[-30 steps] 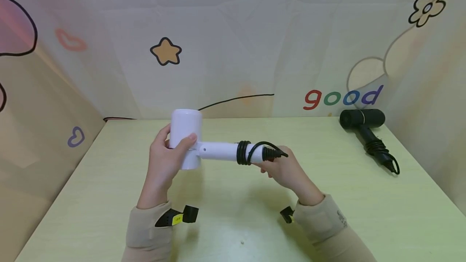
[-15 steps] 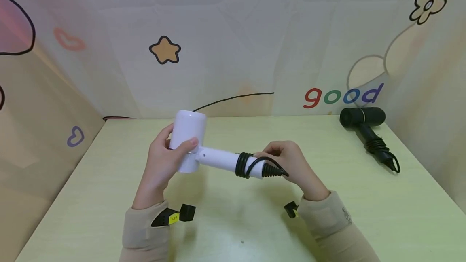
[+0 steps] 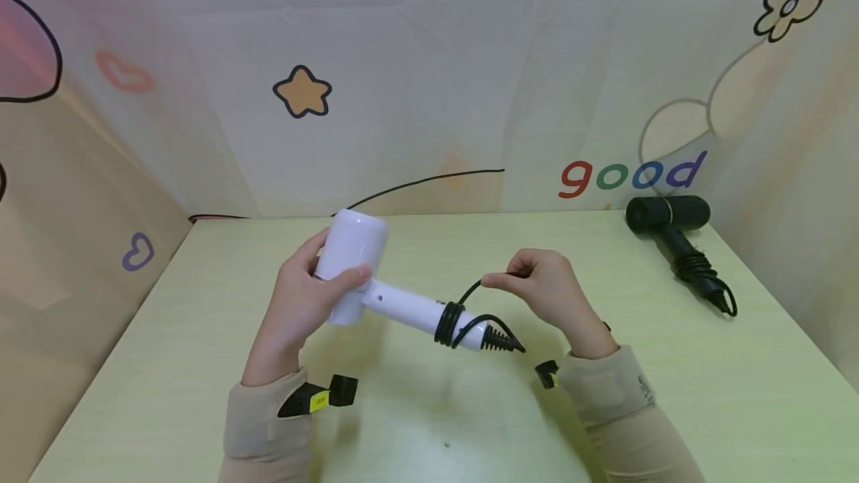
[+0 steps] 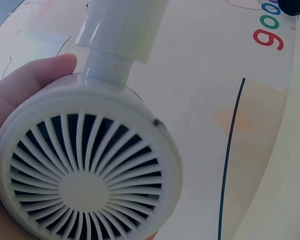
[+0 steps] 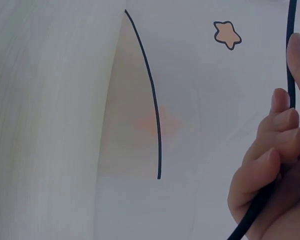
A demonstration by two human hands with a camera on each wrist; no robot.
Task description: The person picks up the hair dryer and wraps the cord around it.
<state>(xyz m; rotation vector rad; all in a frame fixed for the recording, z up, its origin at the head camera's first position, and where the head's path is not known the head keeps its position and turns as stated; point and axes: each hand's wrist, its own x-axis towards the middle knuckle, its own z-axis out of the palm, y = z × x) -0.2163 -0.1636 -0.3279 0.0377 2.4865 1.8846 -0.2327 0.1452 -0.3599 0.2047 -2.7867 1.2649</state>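
Observation:
A white hair dryer (image 3: 408, 307) is held above the table, its handle slanting down to the right. My left hand (image 3: 303, 295) grips its barrel, thumb across the front; the left wrist view shows the slatted round vent (image 4: 85, 190) at one end. Black cord (image 3: 448, 323) is wound round the handle's end, with a loop by the ribbed sleeve. Up and right of the handle, my right hand (image 3: 546, 291) holds a free stretch of that cord. In the right wrist view the cord (image 5: 257, 207) runs through the curled fingers (image 5: 257, 172).
A black hair dryer (image 3: 671, 216) with its cord wrapped round the handle lies at the back right of the pale table (image 3: 725, 393). Behind stands a printed cloth backdrop (image 3: 429, 80) with a star, a flower and the word "good".
My right hand has moved from the handle's end up and to the right, drawing out a stretch of cord. The white hair dryer has tilted, its handle end dropping.

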